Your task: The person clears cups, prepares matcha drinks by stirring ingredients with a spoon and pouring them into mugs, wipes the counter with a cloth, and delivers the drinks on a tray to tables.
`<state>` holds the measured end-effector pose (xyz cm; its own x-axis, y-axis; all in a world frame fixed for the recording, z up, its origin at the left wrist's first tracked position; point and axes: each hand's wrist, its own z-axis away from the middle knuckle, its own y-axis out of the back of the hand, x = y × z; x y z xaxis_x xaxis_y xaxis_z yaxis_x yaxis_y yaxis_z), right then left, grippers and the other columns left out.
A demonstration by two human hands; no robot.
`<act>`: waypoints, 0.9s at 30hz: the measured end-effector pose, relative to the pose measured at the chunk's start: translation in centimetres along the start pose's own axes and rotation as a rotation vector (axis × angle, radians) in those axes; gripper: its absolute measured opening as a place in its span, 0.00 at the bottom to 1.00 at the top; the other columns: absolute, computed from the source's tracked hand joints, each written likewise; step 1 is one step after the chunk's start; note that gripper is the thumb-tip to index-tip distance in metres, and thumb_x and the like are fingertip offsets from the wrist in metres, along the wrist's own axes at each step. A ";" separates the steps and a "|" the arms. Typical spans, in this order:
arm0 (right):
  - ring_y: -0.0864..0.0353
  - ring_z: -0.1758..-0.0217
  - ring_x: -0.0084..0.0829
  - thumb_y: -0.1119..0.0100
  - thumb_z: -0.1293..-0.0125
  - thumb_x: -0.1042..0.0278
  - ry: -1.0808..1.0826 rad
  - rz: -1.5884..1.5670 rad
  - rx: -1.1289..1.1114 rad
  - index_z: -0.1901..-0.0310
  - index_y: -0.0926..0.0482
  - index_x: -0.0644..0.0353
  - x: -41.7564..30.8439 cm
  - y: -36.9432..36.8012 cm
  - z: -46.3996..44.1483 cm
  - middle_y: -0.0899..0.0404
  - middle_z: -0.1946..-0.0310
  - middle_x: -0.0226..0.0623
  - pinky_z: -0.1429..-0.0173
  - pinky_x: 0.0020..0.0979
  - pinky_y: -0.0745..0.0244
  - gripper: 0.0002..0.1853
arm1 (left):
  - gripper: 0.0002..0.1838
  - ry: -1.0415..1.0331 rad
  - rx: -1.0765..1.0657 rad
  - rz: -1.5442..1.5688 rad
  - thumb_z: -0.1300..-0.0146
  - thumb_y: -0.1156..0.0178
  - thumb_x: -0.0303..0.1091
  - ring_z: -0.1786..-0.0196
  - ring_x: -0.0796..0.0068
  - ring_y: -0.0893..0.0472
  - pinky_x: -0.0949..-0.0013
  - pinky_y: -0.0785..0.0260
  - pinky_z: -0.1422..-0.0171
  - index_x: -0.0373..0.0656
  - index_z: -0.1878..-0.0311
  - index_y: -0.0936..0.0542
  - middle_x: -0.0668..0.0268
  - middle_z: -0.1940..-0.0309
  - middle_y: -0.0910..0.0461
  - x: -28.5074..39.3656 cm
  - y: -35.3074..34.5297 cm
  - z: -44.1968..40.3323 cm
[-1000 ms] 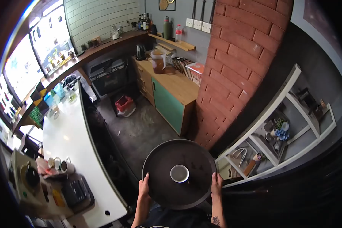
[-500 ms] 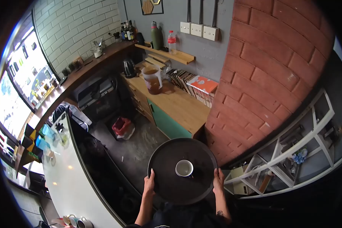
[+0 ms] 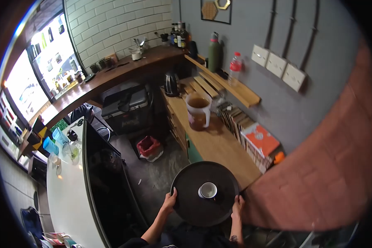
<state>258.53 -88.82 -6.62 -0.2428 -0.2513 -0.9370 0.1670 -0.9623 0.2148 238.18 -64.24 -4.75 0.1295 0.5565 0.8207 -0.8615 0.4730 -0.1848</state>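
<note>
Black and round, the tray (image 3: 192, 208) is held level above the floor (image 3: 159, 175) before the near end of a wooden-topped cabinet (image 3: 219, 153), the left hand (image 3: 168, 201) gripping its left rim and the right hand (image 3: 237, 206) its right. One cup (image 3: 207, 190), pale inside, stands upright near the tray's middle. Beyond, a handled pitcher (image 3: 198, 115) of brown liquid stands on the cabinet near a black kettle (image 3: 171, 85), while a white bench (image 3: 66, 198) runs along the left.

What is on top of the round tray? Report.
One upright cup, pale inside, stands on the round tray. The patch of tray beneath the cup is covered, so unseen.
</note>
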 end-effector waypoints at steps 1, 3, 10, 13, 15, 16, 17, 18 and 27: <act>0.29 0.53 0.31 0.48 0.25 0.62 -0.003 0.023 -0.005 0.50 0.25 0.71 0.5 -1.3 -2.8 0.25 0.58 0.43 0.44 0.33 0.33 0.16 | 0.30 -0.007 0.010 0.020 0.27 0.50 0.55 0.59 0.70 0.18 0.66 0.24 0.53 0.29 0.51 0.21 0.59 0.61 0.16 1.0 -0.8 -2.0; 0.35 0.60 0.27 0.49 0.25 0.67 0.001 0.081 0.005 0.61 0.29 0.71 -0.7 -3.1 -6.5 0.28 0.65 0.40 0.51 0.30 0.35 0.13 | 0.29 0.019 0.024 -0.041 0.27 0.49 0.54 0.59 0.71 0.18 0.66 0.25 0.53 0.30 0.53 0.20 0.60 0.62 0.16 2.0 -2.2 -5.1; 0.19 0.54 0.52 0.43 0.31 0.61 0.017 0.704 -0.011 0.63 0.19 0.65 -7.1 -5.9 -14.5 0.18 0.62 0.51 0.53 0.44 0.26 0.13 | 0.28 -0.004 0.030 -0.088 0.28 0.47 0.54 0.55 0.73 0.20 0.67 0.27 0.49 0.30 0.51 0.20 0.61 0.59 0.17 1.1 -6.3 -15.8; 0.20 0.65 0.54 0.38 0.38 0.62 0.258 0.753 0.046 0.74 0.22 0.63 -5.1 -6.0 -17.1 0.20 0.72 0.50 0.62 0.48 0.29 0.13 | 0.31 -0.010 0.015 -0.062 0.29 0.47 0.55 0.53 0.71 0.20 0.65 0.27 0.46 0.29 0.49 0.20 0.59 0.57 0.17 0.1 -7.2 -17.8; 0.20 0.65 0.54 0.37 0.39 0.63 0.285 0.824 0.025 0.74 0.22 0.62 -4.7 -5.7 -18.7 0.20 0.72 0.50 0.62 0.48 0.29 0.12 | 0.32 0.027 0.001 -0.092 0.29 0.47 0.56 0.52 0.70 0.20 0.65 0.27 0.46 0.29 0.48 0.21 0.59 0.56 0.17 -0.3 -7.6 -19.4; 0.20 0.65 0.54 0.36 0.40 0.63 0.313 0.892 -0.010 0.75 0.21 0.62 -4.7 -5.3 -18.8 0.20 0.73 0.50 0.63 0.48 0.29 0.12 | 0.33 0.060 0.004 -0.098 0.29 0.47 0.57 0.51 0.68 0.20 0.64 0.27 0.46 0.28 0.47 0.22 0.57 0.55 0.17 0.2 -8.0 -19.5; 0.20 0.68 0.54 0.34 0.42 0.63 0.365 0.886 -0.013 0.77 0.21 0.62 -4.0 -5.0 -19.5 0.20 0.76 0.51 0.63 0.49 0.29 0.12 | 0.34 0.095 0.006 -0.109 0.29 0.47 0.57 0.51 0.66 0.20 0.63 0.26 0.45 0.26 0.46 0.23 0.56 0.54 0.18 0.9 -8.6 -19.5; 0.20 0.68 0.54 0.34 0.42 0.63 0.328 0.894 0.004 0.77 0.21 0.62 -3.2 -4.7 -20.1 0.20 0.76 0.51 0.63 0.49 0.29 0.12 | 0.34 0.119 -0.015 -0.132 0.29 0.47 0.57 0.51 0.66 0.20 0.63 0.26 0.45 0.26 0.46 0.23 0.56 0.54 0.18 1.5 -9.3 -19.6; 0.25 0.50 0.50 0.38 0.44 0.75 0.549 0.663 0.179 0.48 0.24 0.62 -5.8 -6.5 -18.2 0.23 0.54 0.49 0.45 0.47 0.32 0.20 | 0.36 0.226 -0.051 -0.082 0.29 0.48 0.57 0.48 0.62 0.21 0.61 0.27 0.44 0.24 0.42 0.27 0.51 0.50 0.21 1.8 -11.6 -22.7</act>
<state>276.27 -79.25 -7.65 0.3525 -0.7226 -0.5946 -0.0525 -0.6497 0.7584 259.52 -53.18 -13.38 0.3097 0.6511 0.6929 -0.8183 0.5537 -0.1545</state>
